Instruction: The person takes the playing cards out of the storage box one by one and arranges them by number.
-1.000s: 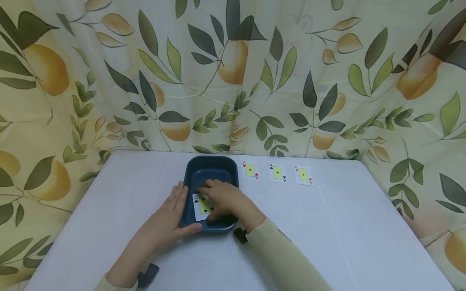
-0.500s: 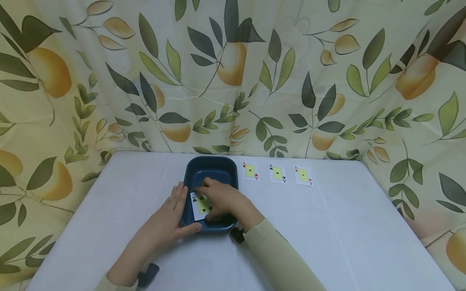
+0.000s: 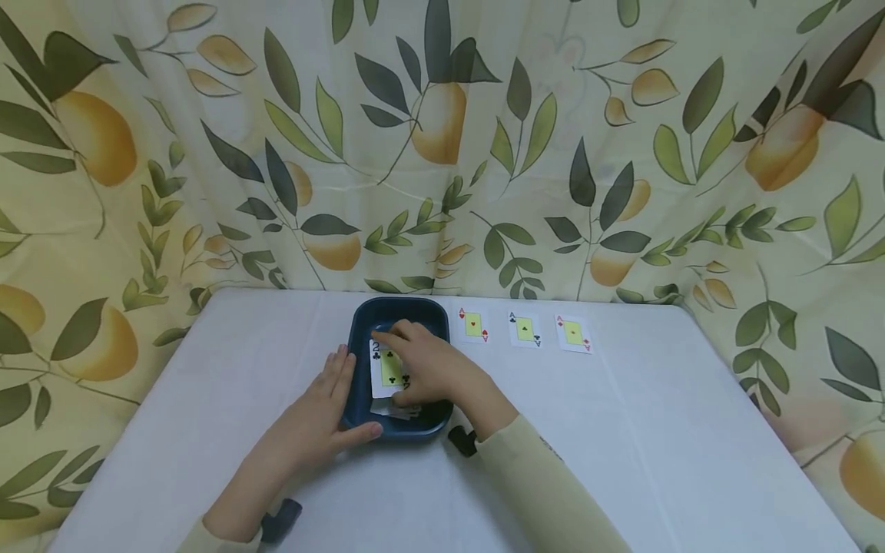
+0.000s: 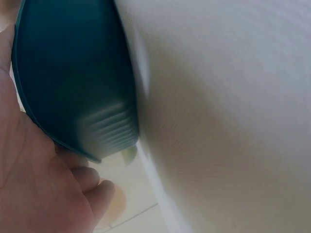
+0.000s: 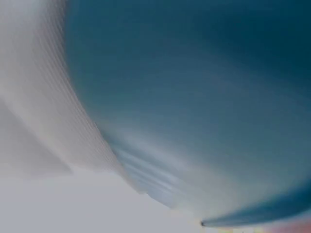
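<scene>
A dark blue tray [image 3: 368, 322] stands on the white-covered table. My right hand [image 3: 435, 369] reaches over its right side and pinches a playing card [image 3: 389, 370], the two of clubs, between thumb and fingers; the card's right part is hidden. More cards [image 3: 392, 410] lie on the tray floor below it. My left hand [image 3: 321, 407] rests along the tray's left side, fingers straight and thumb on the near rim. In the left wrist view, the left hand [image 4: 39, 179] lies against the tray [image 4: 73, 68]. The right wrist view shows the tray's outer wall [image 5: 175, 82], blurred.
Right of the tray, three cards lie face up in a row: the ace of hearts [image 3: 473, 326], the ace of clubs [image 3: 525, 330] and the ace of diamonds [image 3: 573, 334]. A leaf-and-fruit patterned curtain [image 3: 456, 192] hangs behind the table [image 3: 622, 430].
My right hand has moved the two of clubs up and away from me, uncovering cards below it in the tray. The left hand has stayed in place.
</scene>
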